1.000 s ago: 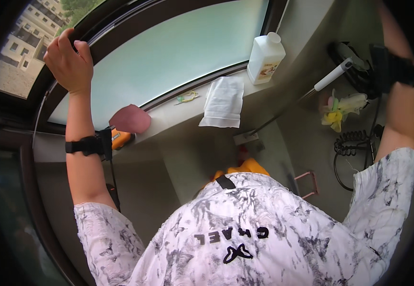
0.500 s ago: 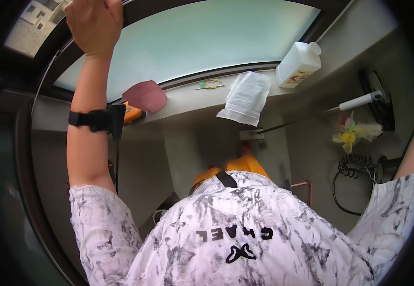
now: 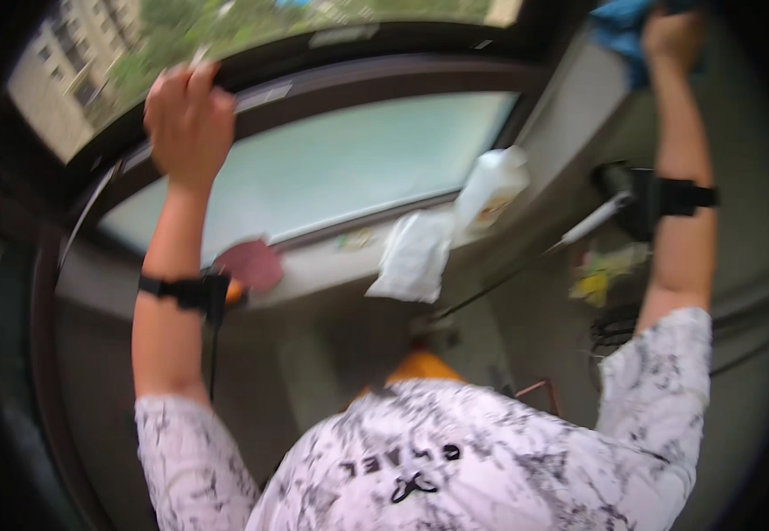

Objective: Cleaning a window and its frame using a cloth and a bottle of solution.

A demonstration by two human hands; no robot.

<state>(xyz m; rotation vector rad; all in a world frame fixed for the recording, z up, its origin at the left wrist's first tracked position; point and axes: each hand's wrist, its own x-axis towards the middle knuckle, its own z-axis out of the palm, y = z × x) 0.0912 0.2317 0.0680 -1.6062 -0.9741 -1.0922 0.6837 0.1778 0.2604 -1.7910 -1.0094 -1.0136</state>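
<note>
Two bare hands up high, set well apart, and straight over to the top right corner for the blue cloth [image 3: 619, 34]! Bunched in the right hand [image 3: 675, 40], mostly to the left of it, with a smaller bit of darker blue showing on the far side. Closed around the cloth, by the look of it, though hard to make out at the fingertips. No clear long axis in that crumple; only a loose corner drooping below, toward the left. Well away from the left hand [image 3: 191, 119], and just beside the pale slanting wall [image 3: 575, 111]; touching or apart, impossible to tell.

Across to the other side, and what a long sweep of dark window frame [image 3: 384, 78]! Running from lower left to upper right, bowed along the way, above a frosted pane [image 3: 340, 159]. At its left part, the left hand, curled at the fingers, knuckles up. Gripping the frame or merely resting there? Too blurred to tell.

Back to the cloth for looks: bright mid-blue, soft and limp, full of folds, darker in the creases, a little smeared. Down on the sill [image 3: 322, 265]: a white bottle [image 3: 495, 186], a flat white packet [image 3: 413, 257], a pink sheet [image 3: 251, 265], all apart from both hands
</note>
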